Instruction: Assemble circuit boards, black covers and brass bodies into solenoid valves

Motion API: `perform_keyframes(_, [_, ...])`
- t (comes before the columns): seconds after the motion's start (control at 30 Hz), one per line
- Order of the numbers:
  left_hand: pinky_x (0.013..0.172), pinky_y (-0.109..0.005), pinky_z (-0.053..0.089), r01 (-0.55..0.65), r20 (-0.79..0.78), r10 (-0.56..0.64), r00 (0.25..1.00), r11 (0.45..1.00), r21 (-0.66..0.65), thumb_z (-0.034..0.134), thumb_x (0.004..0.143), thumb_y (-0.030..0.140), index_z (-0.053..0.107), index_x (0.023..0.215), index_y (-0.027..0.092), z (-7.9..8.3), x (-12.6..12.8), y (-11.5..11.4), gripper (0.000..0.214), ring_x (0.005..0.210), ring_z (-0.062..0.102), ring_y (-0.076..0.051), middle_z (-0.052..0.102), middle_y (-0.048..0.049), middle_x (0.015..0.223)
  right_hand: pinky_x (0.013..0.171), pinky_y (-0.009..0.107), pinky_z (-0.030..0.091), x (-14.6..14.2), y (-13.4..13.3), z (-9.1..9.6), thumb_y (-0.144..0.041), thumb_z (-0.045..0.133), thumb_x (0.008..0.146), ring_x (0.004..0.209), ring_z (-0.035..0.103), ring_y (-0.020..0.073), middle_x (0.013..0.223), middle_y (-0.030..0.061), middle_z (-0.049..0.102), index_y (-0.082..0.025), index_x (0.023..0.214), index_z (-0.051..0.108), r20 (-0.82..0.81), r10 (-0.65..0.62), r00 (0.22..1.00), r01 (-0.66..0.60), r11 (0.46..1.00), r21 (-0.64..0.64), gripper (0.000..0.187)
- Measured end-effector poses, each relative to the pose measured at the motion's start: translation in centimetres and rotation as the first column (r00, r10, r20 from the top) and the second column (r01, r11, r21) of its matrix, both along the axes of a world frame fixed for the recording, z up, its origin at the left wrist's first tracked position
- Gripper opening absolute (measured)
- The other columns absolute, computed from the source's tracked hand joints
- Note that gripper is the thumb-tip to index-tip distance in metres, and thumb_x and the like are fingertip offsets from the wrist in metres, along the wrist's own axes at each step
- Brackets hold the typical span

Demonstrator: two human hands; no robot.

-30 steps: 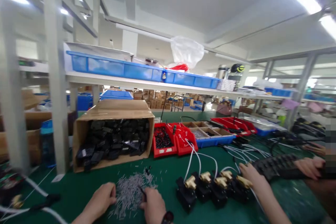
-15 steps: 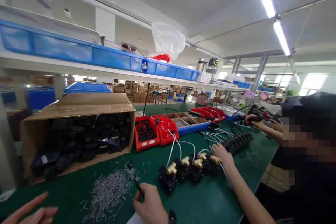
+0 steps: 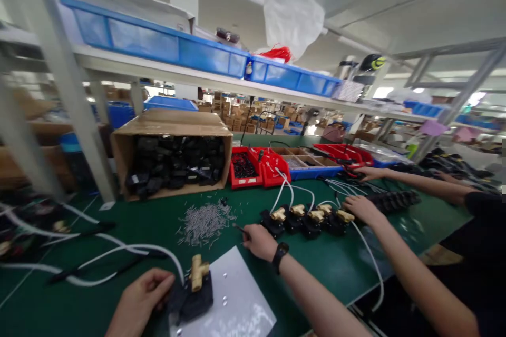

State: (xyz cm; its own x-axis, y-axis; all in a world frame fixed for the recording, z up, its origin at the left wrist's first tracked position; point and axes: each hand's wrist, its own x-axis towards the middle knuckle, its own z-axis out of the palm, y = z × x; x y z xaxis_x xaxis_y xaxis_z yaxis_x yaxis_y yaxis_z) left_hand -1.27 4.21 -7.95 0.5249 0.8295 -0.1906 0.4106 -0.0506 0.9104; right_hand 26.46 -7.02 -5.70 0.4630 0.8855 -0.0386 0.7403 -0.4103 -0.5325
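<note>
My left hand [image 3: 144, 295] has its fingers curled, thumb and fingertips at the left edge of a black valve unit [image 3: 193, 295]. That unit has a brass tee fitting [image 3: 197, 274] on top and a white cable, and it lies partly on a white sheet [image 3: 245, 295]. My right hand [image 3: 259, 242], with a black watch at its wrist, grips a slim dark tool [image 3: 240, 228], whose exact kind is unclear. The tool's tip points towards a pile of thin grey screws or pins [image 3: 203, 222] on the green table. Several similar brass-topped black units [image 3: 316, 218] stand in a row to the right.
A co-worker's hand [image 3: 363, 209] touches the row's far end; the other [image 3: 369, 174] reaches farther back. A cardboard box [image 3: 174, 121] of black parts, red bins [image 3: 247, 181] and a blue divided tray [image 3: 312, 172] line the back. White cables [image 3: 130, 247] cross the left side.
The view has swung left and down, bringing the valve unit and white sheet into sight. My left hand has gone from spread fingers to curled ones beside the unit. My right hand still grips the tool.
</note>
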Motion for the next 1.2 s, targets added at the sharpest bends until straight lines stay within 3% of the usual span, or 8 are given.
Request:
perform_keyframes(0.1, [0.050, -0.026, 0.042, -0.034, 0.076, 0.037, 0.996, 0.999, -0.040, 0.058, 0.051, 0.073, 0.059, 0.063, 0.018, 1.4, 0.3, -0.5, 0.056, 0.052, 0.054, -0.017, 0.058, 0.0006, 0.053, 0.066, 0.030, 0.043, 0.1, 0.3, -0.3, -0.020, 0.062, 0.079, 0.064, 0.051, 0.0126, 0.064, -0.0046, 0.051, -0.015, 0.064, 0.052, -0.112, 0.047, 0.993, -0.037, 0.995, 0.090, 0.019])
perform_keyframes(0.2, [0.049, -0.024, 0.040, -0.034, 0.108, 0.040, 0.993, 0.998, -0.059, 0.059, 0.059, 0.063, 0.060, 0.063, 0.017, 1.4, 0.6, -0.5, 0.047, 0.049, 0.052, -0.015, 0.057, 0.0010, 0.051, 0.057, 0.025, 0.038, -1.5, 0.0, -0.5, -0.013, 0.057, 0.075, 0.058, 0.044, 0.0109, 0.062, -0.0053, 0.046, -0.018, 0.064, 0.048, -0.277, 0.049, 0.960, 0.009, 0.978, 0.206, 0.015])
perform_keyframes(0.37, [0.050, -0.022, 0.038, 0.035, 0.137, -0.025, 0.990, 0.996, -0.077, 0.058, 0.065, 0.045, 0.063, 0.069, 0.014, -0.1, 1.1, 0.0, 0.031, 0.051, 0.051, -0.012, 0.059, 0.0012, 0.057, 0.037, 0.021, 0.024, -6.0, -0.6, -0.7, -0.025, 0.056, 0.073, 0.044, 0.032, 0.0070, 0.066, -0.0050, 0.047, -0.020, 0.074, 0.046, -0.605, 0.064, 0.794, 0.119, 0.959, 0.257, 0.012])
perform_keyframes(0.47, [0.051, -0.021, 0.039, 0.140, 0.143, -0.133, 0.981, 0.989, -0.039, 0.057, 0.068, 0.036, 0.063, 0.068, 0.014, -0.4, 1.5, 0.7, 0.023, 0.052, 0.052, -0.012, 0.061, 0.0010, 0.058, 0.037, 0.020, 0.025, -7.5, -0.2, -0.9, -0.032, 0.063, 0.069, 0.045, 0.038, 0.0075, 0.067, -0.0034, 0.051, -0.017, 0.084, 0.055, -0.699, 0.061, 0.712, 0.158, 0.957, 0.244, 0.022])
perform_keyframes(0.67, [0.066, -0.026, 0.047, 0.307, 0.114, -0.333, 0.936, 0.930, 0.201, 0.056, 0.074, 0.023, 0.066, 0.072, 0.017, 0.3, 1.6, 1.4, 0.013, 0.069, 0.061, -0.017, 0.067, -0.0020, 0.070, 0.055, 0.026, 0.040, -7.4, 0.4, -1.6, -0.033, 0.071, 0.063, 0.060, 0.054, 0.0143, 0.069, 0.0021, 0.063, -0.015, 0.081, 0.067, -0.685, 0.036, 0.728, 0.198, 0.945, 0.260, 0.025])
perform_keyframes(0.9, [0.081, -0.030, 0.044, 0.367, -0.027, -0.413, 0.910, 0.776, 0.513, 0.049, 0.083, 0.018, 0.068, 0.088, 0.021, 0.1, 0.3, 0.7, 0.020, 0.085, 0.059, -0.019, 0.067, -0.0045, 0.085, 0.066, 0.035, 0.045, -7.3, 0.7, -1.7, -0.037, 0.069, 0.060, 0.071, 0.062, 0.0231, 0.079, 0.0092, 0.070, -0.016, 0.083, 0.069, -0.634, 0.041, 0.772, 0.136, 0.964, 0.227, 0.031])
perform_keyframes(1.07, [0.075, -0.029, 0.046, 0.366, -0.088, -0.398, 0.913, 0.707, 0.605, 0.045, 0.081, 0.008, 0.067, 0.087, 0.018, -0.9, 0.2, 0.5, 0.026, 0.077, 0.059, -0.017, 0.068, -0.0047, 0.080, 0.062, 0.032, 0.046, -7.6, 1.2, -0.9, -0.039, 0.067, 0.060, 0.069, 0.063, 0.0219, 0.079, 0.0083, 0.070, -0.016, 0.081, 0.067, -0.604, 0.056, 0.795, 0.105, 0.968, 0.228, 0.031])
perform_keyframes(1.2, [0.077, -0.029, 0.047, 0.373, -0.105, -0.397, 0.912, 0.693, 0.617, 0.043, 0.081, 0.007, 0.067, 0.090, 0.017, -0.3, -0.2, -0.1, 0.027, 0.077, 0.059, -0.016, 0.069, -0.0045, 0.082, 0.052, 0.029, 0.044, -7.8, 1.3, -0.9, -0.040, 0.063, 0.061, 0.059, 0.060, 0.0189, 0.070, 0.0056, 0.069, -0.016, 0.078, 0.066, -0.588, 0.057, 0.807, 0.083, 0.975, 0.208, 0.029])
